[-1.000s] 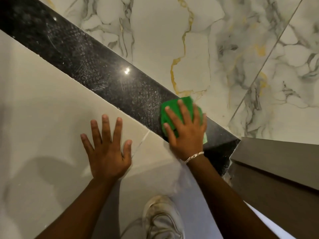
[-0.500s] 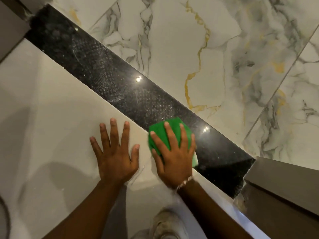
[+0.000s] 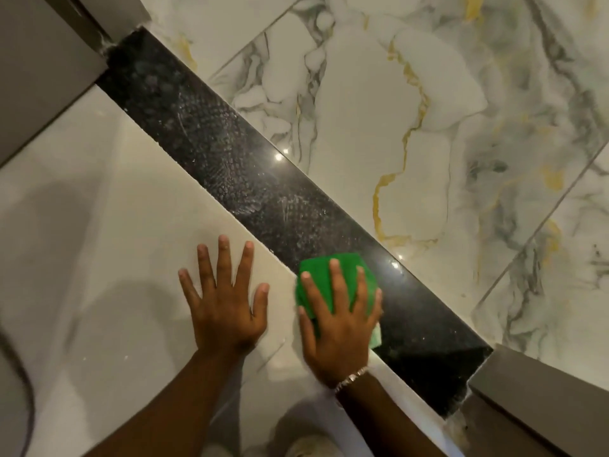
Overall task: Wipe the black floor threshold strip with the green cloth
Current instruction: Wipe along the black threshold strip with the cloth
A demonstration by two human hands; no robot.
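A glossy black threshold strip (image 3: 230, 166) runs diagonally from the upper left to the lower right between two tiled floors, with dried smears along its upper half. My right hand (image 3: 339, 321) lies flat on a folded green cloth (image 3: 324, 268), pressing it onto the strip's near edge at its lower part. The cloth's lower half is hidden under my fingers and palm. My left hand (image 3: 224, 298) rests flat with fingers spread on the plain cream tile just left of the cloth, holding nothing.
Grey door-frame posts stand at both ends of the strip, one at the upper left (image 3: 43, 64) and one at the lower right (image 3: 534, 390). Marbled white tile (image 3: 395, 110) with gold veins lies beyond the strip. A pale shoe (image 3: 306, 446) shows at the bottom edge.
My right hand slid the cloth up-left along the strip from near the right door post to beside my left hand. The left hand stayed planted; the view shifted to show the left post.
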